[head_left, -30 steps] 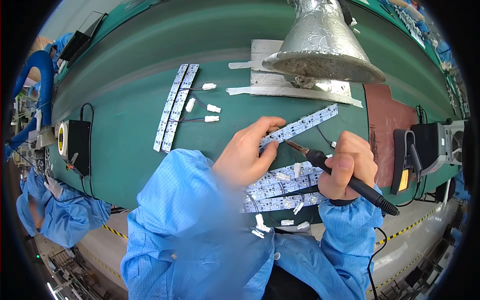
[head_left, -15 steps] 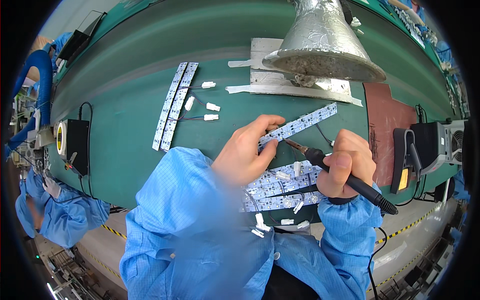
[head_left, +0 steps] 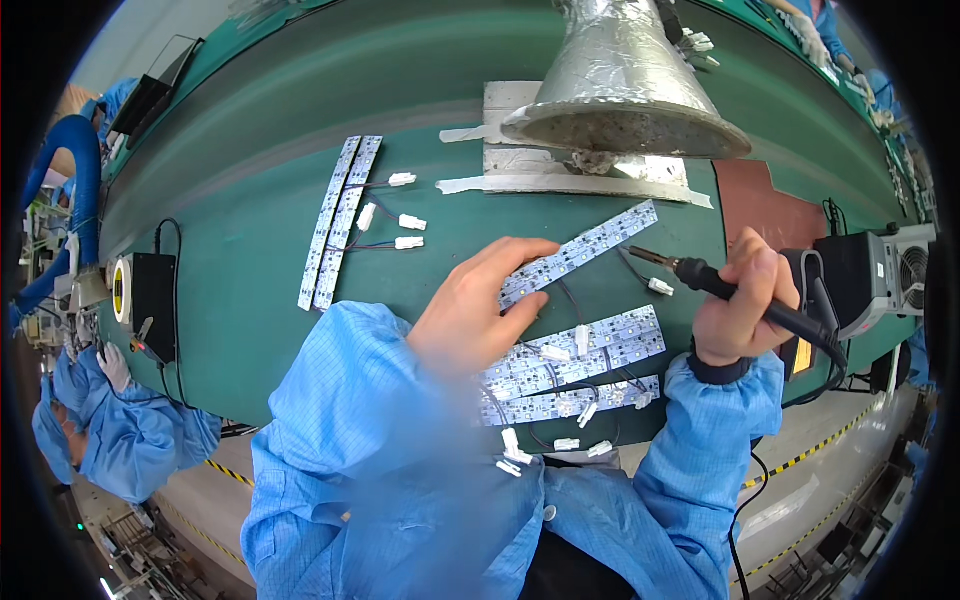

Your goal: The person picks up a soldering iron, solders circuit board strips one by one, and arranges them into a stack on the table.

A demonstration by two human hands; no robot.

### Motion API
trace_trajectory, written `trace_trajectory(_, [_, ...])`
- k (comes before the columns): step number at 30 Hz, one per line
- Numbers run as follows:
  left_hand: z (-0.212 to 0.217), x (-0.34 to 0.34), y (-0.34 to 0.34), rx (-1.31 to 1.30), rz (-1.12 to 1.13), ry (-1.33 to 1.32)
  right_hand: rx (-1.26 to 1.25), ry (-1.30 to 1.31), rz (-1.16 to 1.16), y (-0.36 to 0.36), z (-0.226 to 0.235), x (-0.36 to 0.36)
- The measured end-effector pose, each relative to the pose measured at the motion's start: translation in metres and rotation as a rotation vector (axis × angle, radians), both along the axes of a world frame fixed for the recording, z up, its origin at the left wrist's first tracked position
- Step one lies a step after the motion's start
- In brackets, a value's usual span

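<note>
My left hand point(head_left: 485, 305) grips the lower left end of a narrow white LED circuit board strip point(head_left: 585, 253), thumb on one edge and fingers on the other. The strip slants up to the right, and leads with white plugs hang from it. My right hand point(head_left: 748, 300) is wrapped round a soldering iron point(head_left: 735, 285). Its tip points left, just right of the strip and apart from it. Nearer to me lie several more LED strips point(head_left: 570, 350) with white connectors point(head_left: 510, 440). At the left, a pair of strips point(head_left: 340, 225) lies side by side, their wired plugs to the right.
A foil-covered fume hood point(head_left: 625, 90) stands over a taped white board point(head_left: 560, 183) at the back. A reddish-brown mat point(head_left: 765, 210) and a black soldering station point(head_left: 850, 285) are at the right. A black box point(head_left: 148, 295) sits at the left; a co-worker's blue sleeve point(head_left: 130, 430) is beyond it.
My right hand has drawn the soldering iron right and up, so its tip has left the strip's lower edge. The left hand still holds the strip. The whole view has shifted slightly.
</note>
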State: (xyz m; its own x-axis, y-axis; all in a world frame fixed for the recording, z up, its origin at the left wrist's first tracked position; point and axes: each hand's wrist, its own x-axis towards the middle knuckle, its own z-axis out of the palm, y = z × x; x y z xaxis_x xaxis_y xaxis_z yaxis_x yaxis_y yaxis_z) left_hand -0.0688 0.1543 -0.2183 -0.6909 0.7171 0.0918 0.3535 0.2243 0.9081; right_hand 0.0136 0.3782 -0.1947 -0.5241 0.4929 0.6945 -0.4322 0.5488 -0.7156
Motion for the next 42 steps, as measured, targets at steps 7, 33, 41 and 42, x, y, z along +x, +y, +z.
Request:
trace_trajectory(7, [0.000, 0.001, 0.001, -0.001, 0.006, 0.034, 0.030, -0.014, 0.007, -0.002, -0.006, -0.005])
trace_trajectory(33, [-0.002, 0.002, 0.001, -0.010, 0.017, 0.000, 0.014, -0.037, -0.004, -0.002, -0.011, -0.007])
trace_trajectory(41, [0.005, 0.004, -0.001, -0.043, 0.015, 0.074, -0.137, 0.086, -0.234, 0.034, -0.005, -0.010])
trace_trajectory(42, [0.004, 0.005, -0.001, -0.044, 0.024, 0.104, -0.132, 0.077, -0.255, 0.036, -0.006, -0.010])
